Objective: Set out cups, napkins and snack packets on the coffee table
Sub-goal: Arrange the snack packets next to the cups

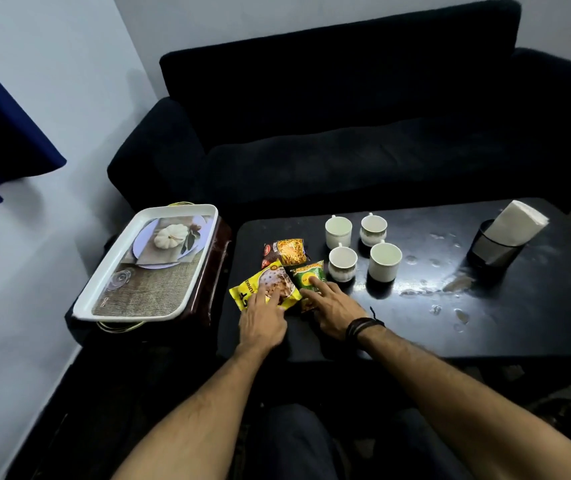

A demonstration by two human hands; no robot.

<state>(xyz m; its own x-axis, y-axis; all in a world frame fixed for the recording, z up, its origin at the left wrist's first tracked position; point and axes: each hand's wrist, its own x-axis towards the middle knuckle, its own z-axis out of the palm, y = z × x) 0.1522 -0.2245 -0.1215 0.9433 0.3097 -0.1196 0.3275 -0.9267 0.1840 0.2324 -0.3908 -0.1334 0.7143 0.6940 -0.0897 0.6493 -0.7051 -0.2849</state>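
Observation:
Three snack packets lie at the left end of the black coffee table (415, 327): a red-brown packet (284, 252) farthest back, a yellow packet (270, 285) and a green packet (308, 276) in front of it. My left hand (263, 322) rests its fingers on the yellow packet. My right hand (334, 311) presses its fingertips on the green packet. Neither hand is closed around a packet. Several white cups (363, 247) stand grouped just right of the packets. White napkins (516, 221) stick out of a dark holder (492, 249) at the table's far right.
A white picture tray (145, 263) with nothing on it sits on a dark stand left of the table. A black sofa (346, 126) runs behind the table. Wet marks (440, 282) spot the tabletop between cups and holder. My knees are below the near edge.

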